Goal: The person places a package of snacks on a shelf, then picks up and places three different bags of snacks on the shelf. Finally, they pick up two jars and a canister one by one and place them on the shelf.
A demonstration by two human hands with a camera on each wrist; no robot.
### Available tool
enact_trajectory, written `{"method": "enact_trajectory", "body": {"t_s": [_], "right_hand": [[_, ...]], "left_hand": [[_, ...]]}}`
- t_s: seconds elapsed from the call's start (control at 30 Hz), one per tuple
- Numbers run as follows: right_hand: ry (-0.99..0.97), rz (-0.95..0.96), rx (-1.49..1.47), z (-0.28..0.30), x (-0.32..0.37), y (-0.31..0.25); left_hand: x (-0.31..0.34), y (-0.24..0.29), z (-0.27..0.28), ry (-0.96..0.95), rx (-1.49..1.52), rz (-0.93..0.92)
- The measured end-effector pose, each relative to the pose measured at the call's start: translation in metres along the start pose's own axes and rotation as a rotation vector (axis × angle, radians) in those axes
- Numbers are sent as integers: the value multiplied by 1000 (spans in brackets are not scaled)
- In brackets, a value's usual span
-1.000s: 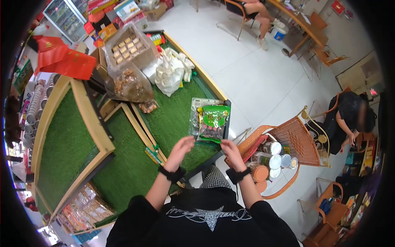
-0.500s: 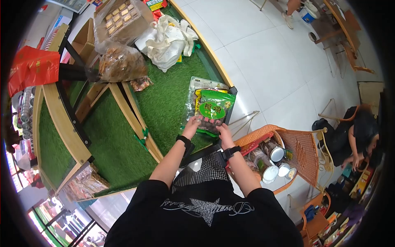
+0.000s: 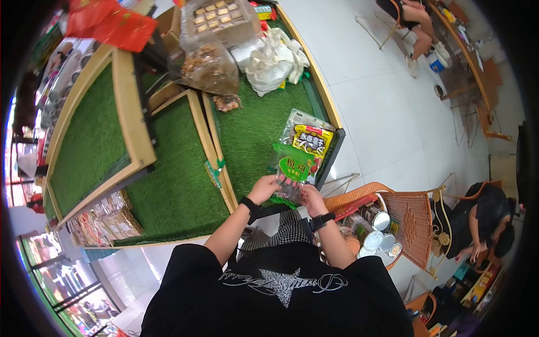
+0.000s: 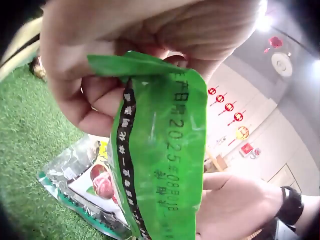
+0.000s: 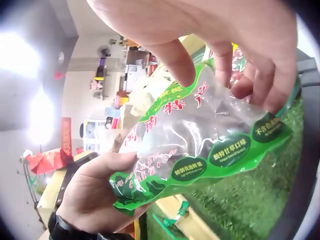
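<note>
Both hands hold a green snack bag (image 3: 294,164) with a clear window, lifted over the front corner of the grass-covered display. My left hand (image 3: 264,190) grips its left edge; in the left wrist view the curled fingers are on the green edge with its printed date. My right hand (image 3: 312,199) pinches the opposite lower corner, with thumb and fingers on the plastic in the right wrist view. The green bag overlaps a yellow and black snack bag (image 3: 312,139) lying on the turf (image 3: 247,135). A clear-edged bag (image 3: 297,118) lies at that bag's far side.
Farther back on the turf sit a white cloth bag (image 3: 272,64), a plastic bag of brown food (image 3: 209,67) and a box of small packs (image 3: 219,19). To the right, a wicker chair (image 3: 412,224) holds several jars (image 3: 373,240). Wooden rails (image 3: 210,151) divide the display.
My hands have come down onto the green bag, gripped it and raised it with a tilt toward me. The yellow and black bag beneath is now more exposed. The head view has shifted.
</note>
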State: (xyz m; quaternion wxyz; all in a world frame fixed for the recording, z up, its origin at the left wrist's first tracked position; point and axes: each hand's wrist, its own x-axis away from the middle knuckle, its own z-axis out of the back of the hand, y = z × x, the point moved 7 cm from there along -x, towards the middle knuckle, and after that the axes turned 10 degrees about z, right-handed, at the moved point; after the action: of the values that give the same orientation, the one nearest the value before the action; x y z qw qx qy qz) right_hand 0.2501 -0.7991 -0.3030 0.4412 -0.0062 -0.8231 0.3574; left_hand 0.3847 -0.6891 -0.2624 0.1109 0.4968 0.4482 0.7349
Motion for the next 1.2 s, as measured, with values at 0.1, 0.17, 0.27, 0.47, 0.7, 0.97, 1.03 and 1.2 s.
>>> {"method": "enact_trajectory", "body": {"t_s": [0.1,0.17,0.27,0.47,0.7,0.97,1.03,1.2], "right_hand": [[-153,95,1,-34,30,3],[-325,50,12,-66,61,5],[-414,42,169,-117,113,11],[-755,28,468,-188,200,96],[-1067,187,725,-276,279,170],[-1381,215,944,-346,322,212],[-1397,242,967,-361,323,221],[-1428,137,992,-393,303,249]], "left_hand": [[63,5,22,68,152,-148],[109,-11,39,43,147,-12],[203,-22,59,145,182,-102],[374,-88,89,465,36,-297],[491,-183,94,575,565,-103],[540,-222,116,872,814,-258],[552,-226,127,925,835,-342],[564,-254,153,867,962,-161]]}}
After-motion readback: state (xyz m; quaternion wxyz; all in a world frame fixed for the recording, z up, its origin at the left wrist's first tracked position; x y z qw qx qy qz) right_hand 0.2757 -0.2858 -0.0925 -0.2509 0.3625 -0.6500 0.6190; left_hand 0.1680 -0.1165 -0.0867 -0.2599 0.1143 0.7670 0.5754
